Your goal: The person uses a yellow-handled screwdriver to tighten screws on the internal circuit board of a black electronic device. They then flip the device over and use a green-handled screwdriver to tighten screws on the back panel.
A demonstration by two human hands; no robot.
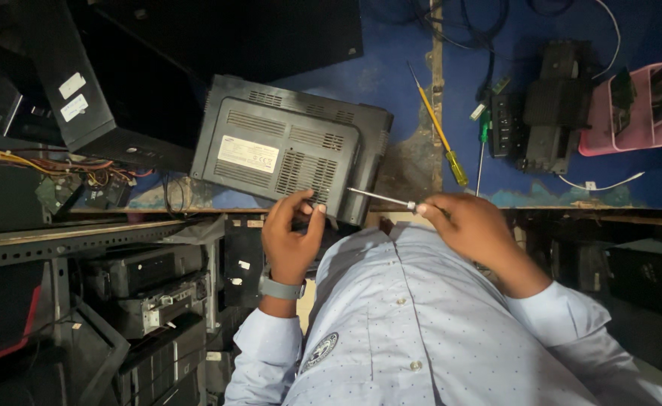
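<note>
Gripping a slim metal-shafted screwdriver [382,198], the right hand [470,225] aims its tip at the dark grey plastic device casing [289,146] lying at the blue surface's [406,83] near edge. The left hand [292,233] pinches the casing's near rim. A pink plastic tray [646,124] at the far right corner holds dark parts.

The dark grey plastic device case [289,146], a flat rectangular box, lies with its back side up on the blue surface [398,83], turned at a slight angle. Its back has several ventilation grilles and one white rectangular label. Its near edge reaches the front edge of the surface. The thin metal screwdriver [382,198] lies almost horizontal, and its tip touches the near right corner of the case.
</note>
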